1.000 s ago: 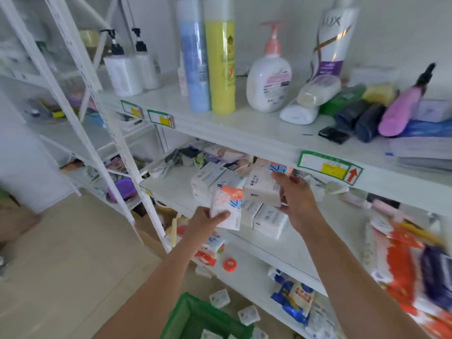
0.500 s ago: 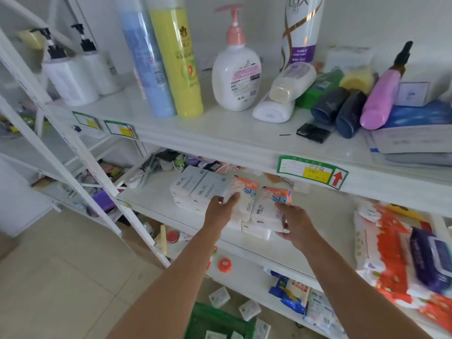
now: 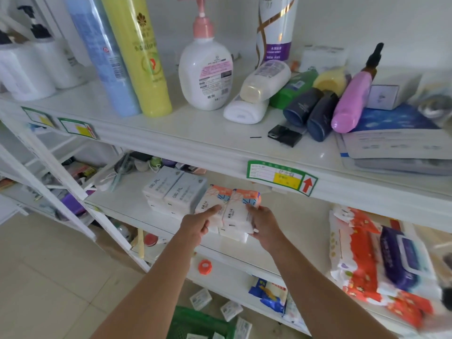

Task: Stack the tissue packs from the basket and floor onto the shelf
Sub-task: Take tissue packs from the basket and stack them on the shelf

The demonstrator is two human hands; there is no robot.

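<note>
Both hands have come forward since the earlier frames, and the two orange-topped tissue packs (image 3: 231,207) now sit on the middle shelf (image 3: 127,204), on top of white packs, just beside the grey-white tissue stack (image 3: 175,189). At the left hand (image 3: 195,225) the grip is loose, with the fingers (image 3: 211,209) laid flat on the left pack and pushing it, not clamped. At the right hand (image 3: 265,227) the grip is closed on the side of the right pack and steadies it. I judge that this pair is almost placed and only needs to be squared. More small packs (image 3: 200,298) lie on the floor (image 3: 49,277), and some show in the green basket (image 3: 195,324) below, so much work is left. To the right, large wipe packages (image 3: 362,255) take up the shelf, and the upper shelf edge (image 3: 220,152) hangs low over the stack, which limits its height.
</note>
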